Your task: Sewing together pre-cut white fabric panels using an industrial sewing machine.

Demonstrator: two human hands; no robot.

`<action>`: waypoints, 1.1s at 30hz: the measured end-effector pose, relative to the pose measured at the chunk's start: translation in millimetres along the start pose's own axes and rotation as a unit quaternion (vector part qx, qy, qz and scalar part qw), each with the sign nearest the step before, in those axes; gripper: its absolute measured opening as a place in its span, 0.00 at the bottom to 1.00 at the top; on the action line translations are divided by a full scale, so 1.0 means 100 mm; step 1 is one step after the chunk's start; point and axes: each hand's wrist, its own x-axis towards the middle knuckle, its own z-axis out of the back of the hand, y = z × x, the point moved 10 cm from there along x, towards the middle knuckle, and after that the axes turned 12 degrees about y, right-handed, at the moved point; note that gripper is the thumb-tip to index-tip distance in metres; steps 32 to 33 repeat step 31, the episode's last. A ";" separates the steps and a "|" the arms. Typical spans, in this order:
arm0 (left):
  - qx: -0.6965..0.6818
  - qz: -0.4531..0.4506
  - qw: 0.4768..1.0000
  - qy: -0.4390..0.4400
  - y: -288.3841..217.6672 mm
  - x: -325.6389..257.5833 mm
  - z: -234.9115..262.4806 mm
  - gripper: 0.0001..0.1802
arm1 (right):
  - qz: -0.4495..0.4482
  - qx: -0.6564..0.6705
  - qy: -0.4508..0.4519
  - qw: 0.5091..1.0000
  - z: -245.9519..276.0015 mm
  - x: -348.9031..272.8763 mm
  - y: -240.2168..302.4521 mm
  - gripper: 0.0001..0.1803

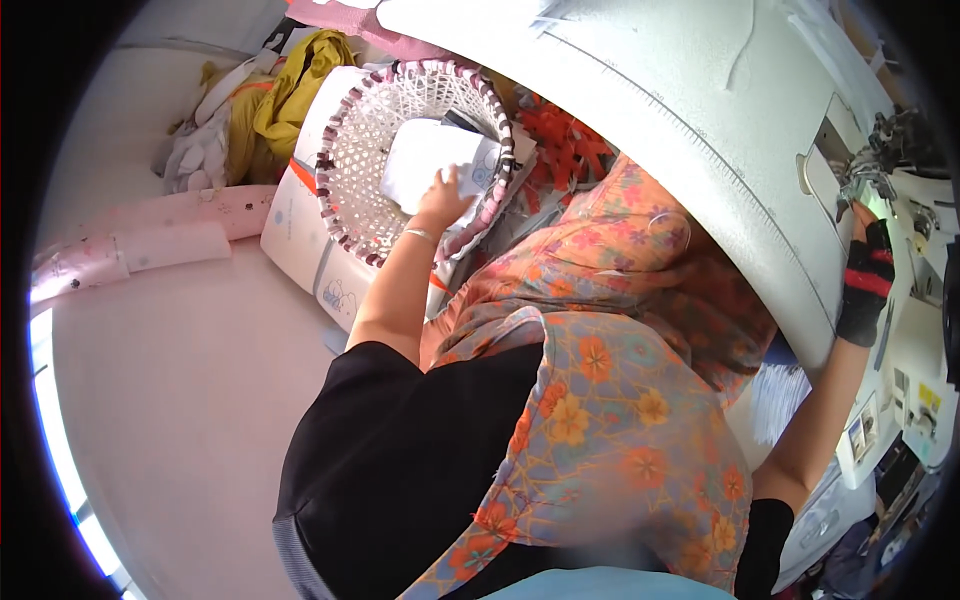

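My left hand (pixel 443 202) reaches down into a round woven basket (pixel 352 120) with a pink and dark rim and rests on a white cloth piece (pixel 425 155) lying inside it. Whether the fingers grip the cloth I cannot tell. My right hand (pixel 868 265), in a black and red fingerless glove, lies on the grey sewing table (pixel 700 110) by the sewing machine needle area (pixel 868 175); its fingertips touch a small pale piece under the presser foot. An orange floral garment (pixel 600 380) covers my lap.
The basket sits on a white box (pixel 300 235) on the floor. Yellow and white fabric (pixel 255 105) is piled behind it. Pink rolled material (pixel 150 245) lies to the left. A red plastic crate (pixel 565 140) sits under the table edge. Machine controls (pixel 925 400) are at right.
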 end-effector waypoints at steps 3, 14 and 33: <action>-0.311 -0.123 0.942 0.030 0.11 0.22 -0.06 0.27 | 0.018 0.018 -0.011 1.000 -0.01 0.08 0.11 0.17; 0.052 -0.356 0.740 -0.568 -2.65 -2.03 4.36 0.11 | -0.008 0.132 -0.105 0.986 0.13 -0.10 0.03 0.12; 0.237 -0.101 0.944 -0.207 -2.87 -0.88 4.26 0.19 | 0.026 0.136 -0.098 0.986 -0.02 -0.03 -0.11 0.11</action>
